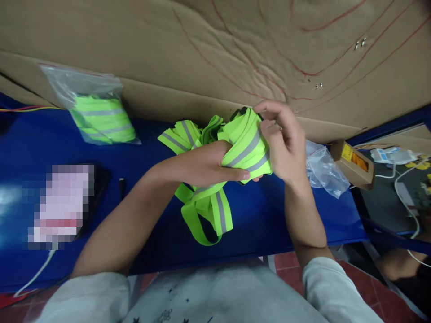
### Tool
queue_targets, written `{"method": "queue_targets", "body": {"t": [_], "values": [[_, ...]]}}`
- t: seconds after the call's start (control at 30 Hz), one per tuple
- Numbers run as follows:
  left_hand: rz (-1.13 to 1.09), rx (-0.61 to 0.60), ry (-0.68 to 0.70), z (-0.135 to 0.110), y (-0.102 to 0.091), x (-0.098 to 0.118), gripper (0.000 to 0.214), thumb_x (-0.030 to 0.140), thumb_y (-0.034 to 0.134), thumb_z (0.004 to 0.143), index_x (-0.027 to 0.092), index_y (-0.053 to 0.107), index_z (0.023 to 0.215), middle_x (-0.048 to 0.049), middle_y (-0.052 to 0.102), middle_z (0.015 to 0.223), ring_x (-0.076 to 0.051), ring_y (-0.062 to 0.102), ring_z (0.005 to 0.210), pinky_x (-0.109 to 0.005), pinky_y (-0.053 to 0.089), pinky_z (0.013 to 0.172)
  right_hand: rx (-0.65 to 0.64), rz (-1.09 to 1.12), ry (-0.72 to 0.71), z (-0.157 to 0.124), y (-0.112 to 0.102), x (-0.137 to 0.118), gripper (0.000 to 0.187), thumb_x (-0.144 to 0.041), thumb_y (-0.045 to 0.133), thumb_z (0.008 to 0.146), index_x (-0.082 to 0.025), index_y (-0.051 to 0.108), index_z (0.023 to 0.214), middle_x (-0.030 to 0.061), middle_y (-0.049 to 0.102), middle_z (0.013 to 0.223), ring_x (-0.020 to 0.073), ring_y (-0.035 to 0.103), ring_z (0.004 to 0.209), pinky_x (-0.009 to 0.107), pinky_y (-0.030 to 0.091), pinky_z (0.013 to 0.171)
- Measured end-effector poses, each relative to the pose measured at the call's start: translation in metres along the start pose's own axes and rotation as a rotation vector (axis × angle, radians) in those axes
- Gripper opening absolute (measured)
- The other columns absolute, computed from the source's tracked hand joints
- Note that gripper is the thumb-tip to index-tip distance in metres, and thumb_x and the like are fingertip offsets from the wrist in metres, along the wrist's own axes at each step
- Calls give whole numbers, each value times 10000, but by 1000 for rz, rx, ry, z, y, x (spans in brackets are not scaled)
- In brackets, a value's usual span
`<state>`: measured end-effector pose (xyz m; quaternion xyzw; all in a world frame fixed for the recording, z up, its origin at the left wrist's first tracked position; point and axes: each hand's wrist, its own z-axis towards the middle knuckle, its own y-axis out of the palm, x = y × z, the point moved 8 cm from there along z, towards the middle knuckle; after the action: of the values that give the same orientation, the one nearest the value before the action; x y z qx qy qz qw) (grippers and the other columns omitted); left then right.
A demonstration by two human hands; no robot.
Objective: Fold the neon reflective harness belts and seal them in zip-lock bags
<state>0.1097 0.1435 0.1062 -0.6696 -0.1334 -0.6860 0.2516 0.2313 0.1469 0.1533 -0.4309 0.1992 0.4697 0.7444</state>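
Surrounding held green straps [247, 146], bagged bundle [103, 119], blurred phone [65, 197], clear plastic [325, 170], box [352, 166]

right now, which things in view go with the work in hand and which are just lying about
Likely part of the work:
reflective strap bundle, in the left hand, right hand touching it
loose straps
bagged straps
clear plastic packaging

Apparently just lying about:
pixelated device
black plug
small cardboard box

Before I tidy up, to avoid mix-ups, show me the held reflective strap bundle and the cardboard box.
Reflective strap bundle [247, 150]: head view, on its grey stripe.
Cardboard box [352, 168]: head view, brown side.
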Motion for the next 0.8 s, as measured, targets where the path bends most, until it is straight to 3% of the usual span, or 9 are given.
{"method": "queue_targets", "body": {"t": [0.1,0.17,0.23,0.33,0.43,0.5,0.63,0.8], "values": [[-50,-22,-66,1,-1,-8,153,256,713,901,183,781,1017,-30,808,1023,-175,749,932,-249,562,840,-7,-66,0,-2,-2,-1,263,-373,525,1050,-248,674,1226,9,729,1091,151,691,884,305,588,839],[-68,-18,-88,1,-4,-13,173,265,706,904,174,776,1034,-36,807,1031,-173,751,936,-245,565,827,-114,-131,-30,-3,3,-5,351,-425,486,1074,-250,656,1326,44,719,1233,194,706,1088,369,576,1009],[-51,39,-71,2,-12,-14,166,287,724,892,166,765,997,-27,801,977,-166,743,899,-230,560,792,-242,-225,-77,-6,12,-9,513,-508,523,1051,-198,605,1452,117,631,1422,256,612,1339,431,494,1168],[26,101,-20,1,-20,-13,151,298,783,839,162,751,897,-2,776,877,-161,723,841,-216,549,745,-369,-304,-64,-10,23,-6,781,-656,650,933,-174,538,1537,162,526,1521,329,519,1445,500,446,1221],[-3,27,-18,2,-13,-13,151,303,793,857,176,785,939,-21,796,937,-181,748,904,-242,572,812,-386,-198,-1,-9,29,0,640,-622,694,919,-263,634,1445,103,637,1393,316,606,1336,508,500,1159],[-160,-50,-53,3,-3,-15,190,337,789,888,187,801,1004,-61,811,1035,-209,768,991,-283,591,892,-348,-104,11,-6,27,0,529,-570,717,923,-271,698,1359,87,686,1334,301,644,1282,489,516,1138],[-510,-177,-100,5,16,-16,344,364,872,824,188,782,1105,-116,807,1142,-257,777,1057,-364,619,949,-240,-30,52,-1,11,1,491,-557,757,896,-294,719,1309,53,715,1338,300,652,1287,486,521,1138],[-273,-131,-50,7,10,-17,184,309,783,907,129,781,873,-77,792,856,-158,748,790,-256,603,790,-223,86,214,-3,0,10,449,-628,697,919,-287,741,1207,18,774,1066,248,736,996,418,635,882]]}}
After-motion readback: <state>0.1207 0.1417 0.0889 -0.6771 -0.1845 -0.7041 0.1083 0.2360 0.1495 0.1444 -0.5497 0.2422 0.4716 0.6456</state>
